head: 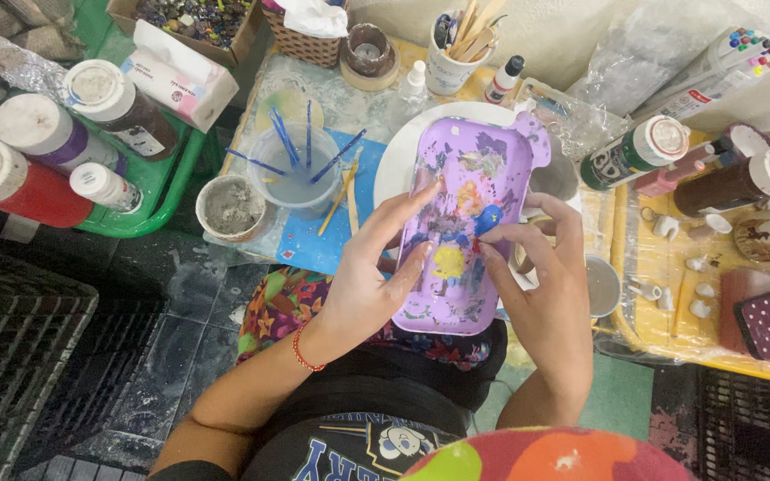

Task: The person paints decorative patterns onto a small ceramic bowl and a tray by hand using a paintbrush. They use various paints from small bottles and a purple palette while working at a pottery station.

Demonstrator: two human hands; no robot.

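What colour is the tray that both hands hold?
The tray is light purple, with dried paint spots of yellow, blue and red, seen in the head view.

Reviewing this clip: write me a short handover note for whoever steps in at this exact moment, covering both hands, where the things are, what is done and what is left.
Left hand: holds the left edge of the purple paint tray, fingers spread over its rim.
Right hand: fingertips pinched on the tray's surface beside the blue and yellow paint blobs; what they pinch is too small to tell.
Things: the tray is tilted over the lap, partly over a white plate. A cup of water with blue brushes stands to the left.
Done: tray already smeared with many colours.
Left: cannot tell from this view.
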